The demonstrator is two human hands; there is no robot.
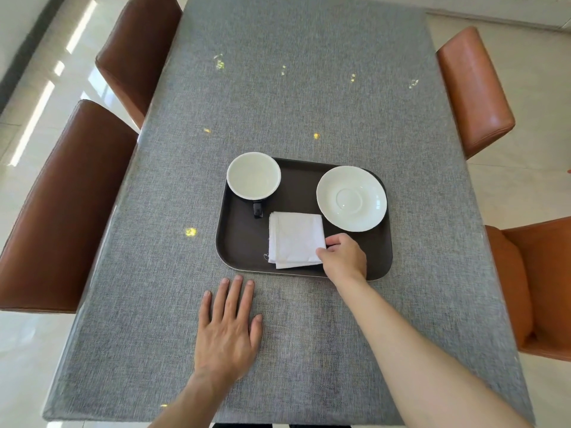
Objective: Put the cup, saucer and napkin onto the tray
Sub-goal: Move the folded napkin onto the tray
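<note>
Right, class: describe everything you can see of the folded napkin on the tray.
The napkin is white cloth, folded into a rough square of several layers, with a loose thread at its near left corner. It lies flat on the near middle of the dark tray, apart from the cup and just short of the saucer. The right hand pinches its near right corner.

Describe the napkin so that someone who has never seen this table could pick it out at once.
Start at the dark brown tray on the grey tablecloth. On the tray's near half, in front of the cup and left of the saucer, lies the napkin, with the right hand pinching its right edge. It is the only soft, square, folded white cloth there; its neighbours are round crockery.
</note>
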